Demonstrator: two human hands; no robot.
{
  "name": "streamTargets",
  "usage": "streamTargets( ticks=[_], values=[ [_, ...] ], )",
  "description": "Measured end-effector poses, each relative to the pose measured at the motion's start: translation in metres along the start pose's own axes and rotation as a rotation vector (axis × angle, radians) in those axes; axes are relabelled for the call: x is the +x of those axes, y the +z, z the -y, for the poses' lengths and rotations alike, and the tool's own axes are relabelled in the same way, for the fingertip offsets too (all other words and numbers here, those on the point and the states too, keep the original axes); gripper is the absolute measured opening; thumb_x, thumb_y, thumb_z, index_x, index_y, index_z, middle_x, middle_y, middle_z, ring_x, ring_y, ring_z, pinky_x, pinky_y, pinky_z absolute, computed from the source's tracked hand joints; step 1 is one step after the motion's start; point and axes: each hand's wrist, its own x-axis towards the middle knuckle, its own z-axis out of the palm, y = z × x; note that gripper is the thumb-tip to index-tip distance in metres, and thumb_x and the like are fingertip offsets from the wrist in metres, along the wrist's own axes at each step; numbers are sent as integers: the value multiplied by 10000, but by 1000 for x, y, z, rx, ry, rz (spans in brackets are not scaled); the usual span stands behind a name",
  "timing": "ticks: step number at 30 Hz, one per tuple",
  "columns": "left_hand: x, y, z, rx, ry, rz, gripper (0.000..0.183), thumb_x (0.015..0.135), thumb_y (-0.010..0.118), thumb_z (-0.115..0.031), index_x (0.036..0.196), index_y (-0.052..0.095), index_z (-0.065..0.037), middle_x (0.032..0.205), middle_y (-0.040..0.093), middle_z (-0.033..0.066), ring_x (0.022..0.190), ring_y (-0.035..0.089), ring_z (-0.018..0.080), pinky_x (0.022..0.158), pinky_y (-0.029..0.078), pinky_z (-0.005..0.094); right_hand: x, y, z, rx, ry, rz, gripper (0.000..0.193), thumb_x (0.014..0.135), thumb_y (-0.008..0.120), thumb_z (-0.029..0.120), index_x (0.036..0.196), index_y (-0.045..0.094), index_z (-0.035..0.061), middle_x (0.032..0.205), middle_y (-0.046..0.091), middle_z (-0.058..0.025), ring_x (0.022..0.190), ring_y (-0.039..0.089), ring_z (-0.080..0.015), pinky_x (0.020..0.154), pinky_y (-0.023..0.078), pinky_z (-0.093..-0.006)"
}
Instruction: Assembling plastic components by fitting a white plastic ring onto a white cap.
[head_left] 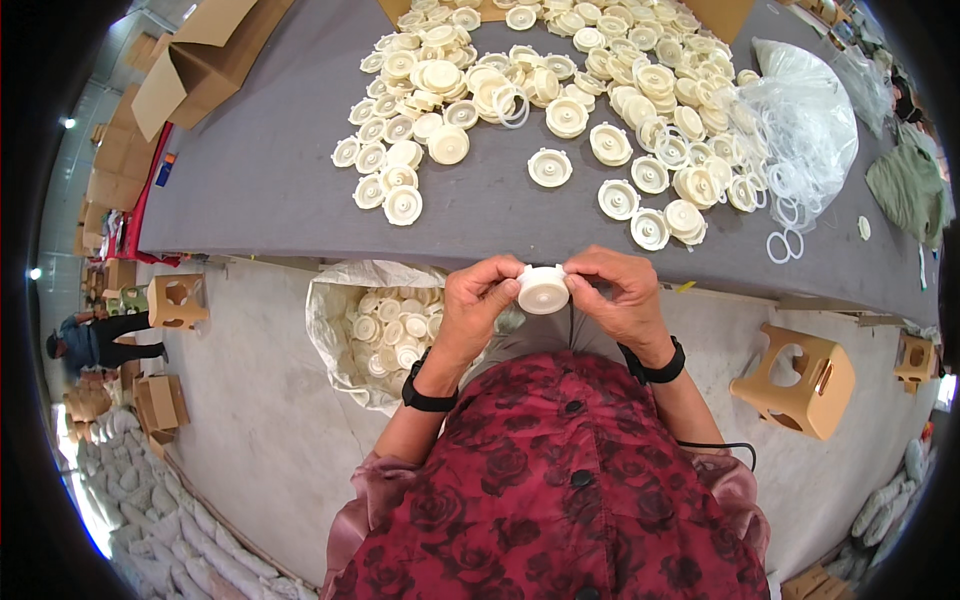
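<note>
Between my two hands, just off the table's near edge, is a round cream plastic cap [544,291] with small tabs on its rim. My left hand [482,300] pinches its left side between thumb and fingers. On the opposite side, my right hand [618,298] grips the rim the same way. Beyond them, many similar cream caps [550,168] lie scattered and heaped on the grey-covered table [270,170]. Clear plastic rings [785,245] lie at the right, next to a transparent plastic bag [800,120] that holds more of them.
A white woven sack [335,320] of caps stands on the floor below the table, left of my hands. Tan plastic stools [815,385] stand at the right and left. An open cardboard box [205,65] sits at the table's far left. A person [95,340] stands farther off at left.
</note>
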Motion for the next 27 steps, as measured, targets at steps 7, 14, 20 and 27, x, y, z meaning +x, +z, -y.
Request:
streamTargets(
  ticks=[7,14,20,27],
  values=[
    [5,-4,-14,345,97,108,82,932,624,-39,927,629,43,829,580,26,769,503,94,672,401,247,5,8,2,-73,-31,-5,142,852,702,35,985,691,-16,789,665,-83,661,619,-152,588,479,-274],
    [4,-1,-21,720,191,218,35,866,599,-12,865,593,22,763,555,138,707,544,319,654,435,371,8,21,-10,-376,-218,160,228,791,731,117,993,681,24,844,648,-113,709,635,-297,618,511,-365],
    [-28,-70,-43,1284,-136,334,133,847,664,-119,864,630,8,844,616,184,846,598,389,728,463,457,35,24,-10,-460,-199,239,265,847,718,252,978,674,25,876,635,-131,780,632,-337,665,511,-426],
    [-53,-109,-61,1454,-11,-5,280,791,757,-171,1026,712,-27,852,673,147,864,650,343,755,503,436,155,7,-44,-906,-155,127,240,831,732,242,903,680,20,895,659,-162,835,662,-354,691,531,-429]
  ],
)
